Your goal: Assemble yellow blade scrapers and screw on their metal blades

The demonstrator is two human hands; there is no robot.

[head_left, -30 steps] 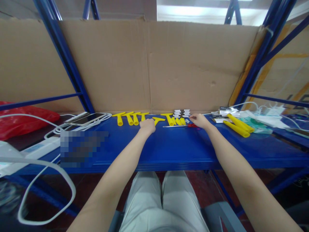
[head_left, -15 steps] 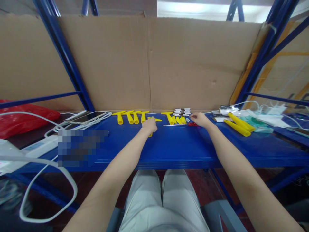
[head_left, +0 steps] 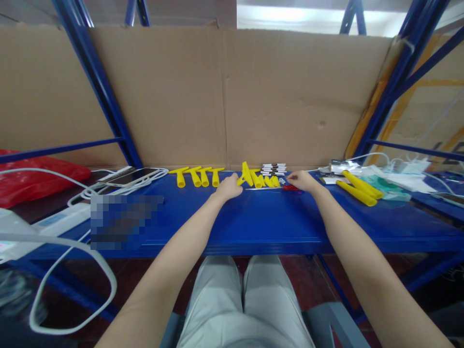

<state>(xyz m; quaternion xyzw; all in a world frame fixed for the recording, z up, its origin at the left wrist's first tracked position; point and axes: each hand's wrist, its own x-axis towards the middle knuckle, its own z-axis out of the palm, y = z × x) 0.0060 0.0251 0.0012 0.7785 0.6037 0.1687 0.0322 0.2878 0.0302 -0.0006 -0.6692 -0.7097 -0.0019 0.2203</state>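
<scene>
My left hand (head_left: 230, 188) is closed around a yellow T-shaped tool (head_left: 245, 175), its crosspiece tilted up to the right of my fingers and its handle hidden in my grip. My right hand (head_left: 301, 181) has its fingers curled together beside a red-handled tool (head_left: 291, 187) whose thin metal shaft (head_left: 263, 189) points left; what the fingers hold, if anything, is hidden. Left of my left hand, several yellow T-shaped tools (head_left: 196, 177) lie in a row. Between my hands lie short yellow tubular pieces (head_left: 271, 181) and a stack of white-and-black packets (head_left: 273, 169).
Longer yellow tubes (head_left: 357, 188) lie at the right on the blue table (head_left: 268, 220), near clear plastic bags (head_left: 395, 181). White cables, a phone-like slab (head_left: 132, 177) and a red bag (head_left: 39, 176) are at the left. A cardboard panel (head_left: 290, 96) stands behind.
My left hand has moved slightly right and turned the yellow T-shaped tool, so its crosspiece now rises beside the short pieces. My right hand stays nearly in place.
</scene>
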